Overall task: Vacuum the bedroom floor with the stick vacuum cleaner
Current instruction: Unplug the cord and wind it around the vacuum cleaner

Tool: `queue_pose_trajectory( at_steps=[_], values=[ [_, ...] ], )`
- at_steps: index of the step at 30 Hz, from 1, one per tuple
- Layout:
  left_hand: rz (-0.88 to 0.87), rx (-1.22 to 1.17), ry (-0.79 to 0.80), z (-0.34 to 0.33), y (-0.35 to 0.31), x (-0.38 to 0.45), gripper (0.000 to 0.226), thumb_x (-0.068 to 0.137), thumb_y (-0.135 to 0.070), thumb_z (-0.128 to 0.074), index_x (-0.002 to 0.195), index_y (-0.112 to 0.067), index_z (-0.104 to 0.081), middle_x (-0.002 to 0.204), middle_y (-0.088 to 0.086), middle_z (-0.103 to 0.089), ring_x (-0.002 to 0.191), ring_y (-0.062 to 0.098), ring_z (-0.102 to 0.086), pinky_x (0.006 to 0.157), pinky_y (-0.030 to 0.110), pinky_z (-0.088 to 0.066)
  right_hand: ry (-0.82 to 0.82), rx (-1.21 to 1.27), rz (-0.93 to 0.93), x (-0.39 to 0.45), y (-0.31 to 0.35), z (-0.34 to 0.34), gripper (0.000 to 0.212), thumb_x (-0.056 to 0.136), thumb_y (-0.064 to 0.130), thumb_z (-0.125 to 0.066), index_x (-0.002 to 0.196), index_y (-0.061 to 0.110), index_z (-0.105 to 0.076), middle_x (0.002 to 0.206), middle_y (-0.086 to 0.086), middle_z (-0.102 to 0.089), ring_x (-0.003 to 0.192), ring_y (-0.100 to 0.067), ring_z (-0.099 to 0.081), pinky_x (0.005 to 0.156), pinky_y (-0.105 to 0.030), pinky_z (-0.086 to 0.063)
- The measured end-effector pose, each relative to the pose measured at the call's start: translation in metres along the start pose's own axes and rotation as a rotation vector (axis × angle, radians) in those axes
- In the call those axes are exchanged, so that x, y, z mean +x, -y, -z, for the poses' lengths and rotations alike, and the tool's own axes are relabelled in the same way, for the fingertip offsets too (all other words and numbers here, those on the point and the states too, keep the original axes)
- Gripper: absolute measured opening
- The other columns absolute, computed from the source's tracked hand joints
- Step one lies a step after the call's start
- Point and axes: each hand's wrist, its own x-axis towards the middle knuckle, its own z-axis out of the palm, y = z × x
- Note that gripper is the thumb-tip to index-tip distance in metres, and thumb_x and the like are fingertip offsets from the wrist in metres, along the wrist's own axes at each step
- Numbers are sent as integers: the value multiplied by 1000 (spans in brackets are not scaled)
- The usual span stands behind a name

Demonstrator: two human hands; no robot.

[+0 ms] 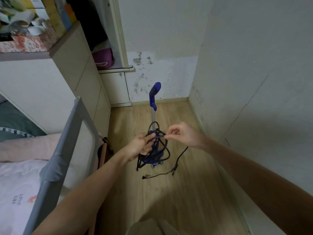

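The vacuum [153,106] stands upright on the floor [177,192] beside the bed [20,175], while the left hand [139,146] grips its coiled cord [152,155] and the right hand [181,133] pinches one strand.

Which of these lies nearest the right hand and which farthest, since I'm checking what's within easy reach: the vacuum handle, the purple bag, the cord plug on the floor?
From the right hand:
1. Cord plug, just below the hand, on the floor.
2. Vacuum handle, above and slightly left, standing upright.
3. Purple bag, far upper left, in the wardrobe opening.
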Motion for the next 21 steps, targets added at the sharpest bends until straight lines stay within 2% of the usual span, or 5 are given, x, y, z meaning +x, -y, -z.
queue_pose_trajectory(
  at_steps=[4, 10, 13, 16, 21],
  values=[
    [61, -159, -29, 40, 10, -1, 24, 96, -25, -46, 78, -10, -50, 48, -3, -31, 35, 8, -26, 34, 17, -22, -111, -28, 6, -13, -17, 27, 13, 90, 16, -66, 93, 6, -74, 72, 5, -67, 64, 0, -62, 62, -14, -47],
    [158, -122, 50, 32, 8, -3, 22, 99, -23, -45, 83, -10, -52, 59, 5, -50, 47, 15, -50, 46, 22, -47, -138, 95, 32, 4, 5, 20, 12, 89, 15, -67, 94, 9, -75, 76, 10, -69, 66, 5, -61, 66, -9, -46],
    [164, -142, 120, 15, -5, -1, 27, 101, -27, -40, 85, -10, -52, 60, 4, -49, 50, 15, -50, 50, 23, -48, -82, 117, 14, 17, 15, 12, 12, 89, 19, -68, 93, 11, -76, 76, -1, -71, 62, -4, -57, 62, -16, -43],
    [169, -118, 132, 10, -14, 3, 39, 102, -39, -33, 88, -9, -54, 59, 4, -47, 48, 15, -47, 48, 24, -46, -41, 87, -2, 25, 14, 5, 11, 88, 22, -69, 92, 15, -77, 83, -9, -73, 77, -29, -64, 71, -39, -50],
    [127, -22, 176, 6, -23, 3, 49, 98, -54, -32, 79, -14, -53, 55, -1, -40, 43, 11, -38, 42, 20, -36, 70, 48, -9, 28, 12, -14, 10, 87, 27, -70, 87, 19, -76, 78, -16, -69, 63, -24, -53, 62, -37, -43]
  ],
)
